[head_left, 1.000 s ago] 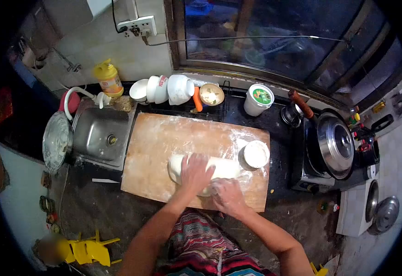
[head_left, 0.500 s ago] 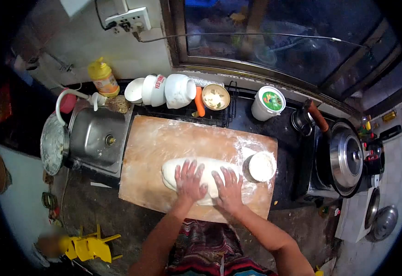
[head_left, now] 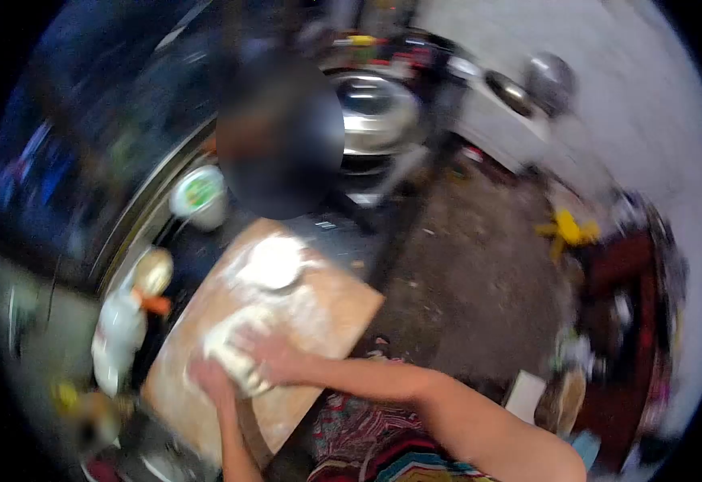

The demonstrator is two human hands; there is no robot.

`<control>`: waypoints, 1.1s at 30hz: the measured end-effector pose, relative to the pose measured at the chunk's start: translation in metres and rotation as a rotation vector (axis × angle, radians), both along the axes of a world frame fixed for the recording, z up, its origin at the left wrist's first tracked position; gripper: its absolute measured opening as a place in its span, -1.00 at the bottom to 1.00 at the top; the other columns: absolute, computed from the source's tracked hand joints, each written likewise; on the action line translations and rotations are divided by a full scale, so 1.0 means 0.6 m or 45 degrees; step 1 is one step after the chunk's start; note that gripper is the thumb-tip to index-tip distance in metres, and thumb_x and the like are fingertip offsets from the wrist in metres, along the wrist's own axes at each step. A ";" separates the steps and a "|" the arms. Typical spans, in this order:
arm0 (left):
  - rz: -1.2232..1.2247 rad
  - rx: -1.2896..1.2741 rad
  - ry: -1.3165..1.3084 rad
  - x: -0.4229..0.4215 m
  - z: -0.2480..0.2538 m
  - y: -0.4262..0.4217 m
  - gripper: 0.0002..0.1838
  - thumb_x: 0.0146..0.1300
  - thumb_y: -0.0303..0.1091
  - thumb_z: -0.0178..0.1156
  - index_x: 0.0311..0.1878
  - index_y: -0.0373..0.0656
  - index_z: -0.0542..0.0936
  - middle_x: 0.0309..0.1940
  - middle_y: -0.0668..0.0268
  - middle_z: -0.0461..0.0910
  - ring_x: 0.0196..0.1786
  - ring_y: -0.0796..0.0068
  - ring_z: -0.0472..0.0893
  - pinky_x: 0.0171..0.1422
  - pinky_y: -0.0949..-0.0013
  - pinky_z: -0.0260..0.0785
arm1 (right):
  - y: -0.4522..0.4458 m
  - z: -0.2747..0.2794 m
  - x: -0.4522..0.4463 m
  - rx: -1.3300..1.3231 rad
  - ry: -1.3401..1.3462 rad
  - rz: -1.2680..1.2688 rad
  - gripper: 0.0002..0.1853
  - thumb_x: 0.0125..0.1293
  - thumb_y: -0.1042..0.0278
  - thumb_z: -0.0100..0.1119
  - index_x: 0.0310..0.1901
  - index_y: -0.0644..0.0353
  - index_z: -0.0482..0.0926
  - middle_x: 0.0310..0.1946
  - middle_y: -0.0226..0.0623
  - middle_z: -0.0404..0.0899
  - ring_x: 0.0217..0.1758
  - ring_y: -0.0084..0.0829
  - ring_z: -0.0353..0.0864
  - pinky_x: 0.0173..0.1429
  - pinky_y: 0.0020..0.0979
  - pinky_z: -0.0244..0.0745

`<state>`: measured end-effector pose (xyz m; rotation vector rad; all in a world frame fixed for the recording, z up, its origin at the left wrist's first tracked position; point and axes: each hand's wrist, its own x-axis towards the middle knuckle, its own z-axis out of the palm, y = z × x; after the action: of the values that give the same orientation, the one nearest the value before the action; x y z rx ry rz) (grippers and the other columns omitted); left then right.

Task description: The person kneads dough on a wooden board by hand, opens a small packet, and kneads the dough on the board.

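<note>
A pale lump of dough (head_left: 237, 336) lies on the floured wooden board (head_left: 343, 301), which appears tilted across the blurred view. My right hand (head_left: 272, 357) rests against the dough's right side. Lower left, my left hand (head_left: 212, 381) touches its near end. Motion smears the fingers of both hands, so how far they are spread cannot be made out. A round white container (head_left: 276, 262) stands on the board beyond the dough, with flour around it.
A white tub with a green label (head_left: 200, 195), a small bowl (head_left: 153, 271) and white bowls (head_left: 118, 337) line the window side. A lidded metal pan (head_left: 379, 116) stands beyond the board. Brown floor (head_left: 479, 273) and a yellow stool (head_left: 569, 230) show at right.
The camera view has swung sharply to the right, so the board now appears lower left and rotated. Both hands remain at the dough, their previously spread fingers now blurred.
</note>
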<state>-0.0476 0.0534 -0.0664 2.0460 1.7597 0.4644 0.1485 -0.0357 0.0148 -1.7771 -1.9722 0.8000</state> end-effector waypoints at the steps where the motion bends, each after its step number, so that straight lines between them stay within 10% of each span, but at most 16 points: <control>1: -0.052 0.097 0.076 0.009 0.012 -0.019 -0.51 0.36 -0.35 0.07 0.33 -0.30 0.40 0.31 -0.06 0.39 0.40 -0.03 0.28 0.53 0.02 0.02 | -0.022 0.014 0.014 -0.012 -0.036 0.072 -0.10 0.15 0.07 0.27 0.50 0.13 0.14 0.49 -0.01 0.14 0.58 0.02 0.02 0.58 0.17 -0.19; 4: 0.003 -0.084 0.360 0.080 0.116 -0.074 -0.49 0.41 -0.33 0.03 0.38 -0.30 0.37 0.31 -0.08 0.41 0.39 -0.09 0.31 0.50 0.00 0.05 | -0.095 -0.085 0.001 0.413 0.061 -0.015 -0.32 0.19 0.23 0.15 0.38 0.16 0.29 0.41 -0.01 0.25 0.50 -0.01 0.19 0.51 0.02 0.07; 9: -0.661 1.065 -0.195 0.207 0.130 -0.143 -0.70 0.44 -0.26 0.04 -0.05 -0.32 0.62 -0.23 0.02 0.62 -0.13 0.09 0.58 0.05 0.05 0.38 | -0.271 -0.071 0.145 0.315 0.153 -0.225 -0.66 0.25 0.39 0.03 0.07 0.18 0.50 0.02 -0.13 0.54 0.16 -0.08 0.51 0.18 -0.03 0.40; 12: -0.939 0.235 -0.284 0.339 0.148 -0.242 -0.55 0.37 -0.01 0.15 -0.09 -0.31 0.54 -0.18 0.00 0.62 -0.14 0.07 0.61 0.15 0.04 0.40 | -0.456 -0.065 0.251 0.053 0.096 -0.574 -0.71 0.26 0.41 0.05 0.02 0.17 0.53 -0.14 -0.15 0.58 0.01 -0.07 0.58 0.03 -0.02 0.46; 14: -1.315 0.636 0.012 0.452 0.309 -0.399 -0.64 0.42 -0.15 0.04 -0.24 -0.33 0.55 -0.32 -0.05 0.58 -0.24 0.03 0.57 -0.02 0.04 0.41 | -0.610 -0.075 0.314 -0.067 0.051 -0.847 -0.70 0.26 0.39 0.08 0.03 0.16 0.52 -0.15 -0.12 0.59 0.01 -0.05 0.60 0.02 -0.02 0.50; 17: -1.504 0.038 -0.680 0.587 0.221 -0.474 -0.61 0.44 -0.16 0.03 -0.36 -0.32 0.51 -0.50 -0.02 0.56 -0.41 -0.05 0.55 -0.26 0.02 0.37 | -0.842 -0.113 0.345 -0.057 -0.133 -1.357 -0.70 0.26 0.38 0.10 0.03 0.16 0.53 -0.13 -0.11 0.60 0.02 -0.04 0.63 0.07 -0.06 0.56; 21: -1.786 -0.014 -0.598 0.730 0.195 -0.635 -0.60 0.44 -0.12 0.09 -0.40 -0.29 0.48 -0.54 -0.06 0.51 -0.46 -0.06 0.51 -0.32 0.05 0.32 | -1.072 -0.114 0.340 -0.351 -0.076 -1.845 -0.71 0.30 0.34 0.06 0.03 0.18 0.54 -0.11 -0.04 0.61 -0.05 0.03 0.65 0.05 -0.05 0.58; 24: -1.808 -0.591 -0.692 0.818 0.165 -0.751 -0.56 0.48 -0.25 0.07 -0.53 -0.19 0.22 -0.63 0.41 0.17 -0.50 0.60 0.18 -0.39 0.39 0.11 | -1.165 -0.122 0.338 -0.661 -0.025 -1.895 -0.71 0.32 0.32 0.04 0.02 0.21 0.54 -0.09 0.00 0.61 -0.04 0.03 0.65 0.04 -0.04 0.58; 33: -2.212 -0.652 -0.514 1.085 0.068 -0.928 -0.52 0.52 -0.10 0.03 -0.50 -0.17 0.24 -0.68 0.43 0.20 -0.59 0.59 0.16 -0.48 0.34 0.04 | -1.250 -0.137 0.499 -0.624 0.513 -2.012 -0.69 0.27 0.31 0.00 -0.02 0.21 0.58 -0.11 -0.02 0.65 -0.01 0.03 0.64 0.04 -0.01 0.55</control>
<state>0.6037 -0.5036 -0.0257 2.0113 -0.4060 -0.1490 0.4478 -0.7858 -0.0673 -2.3610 0.1932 0.8531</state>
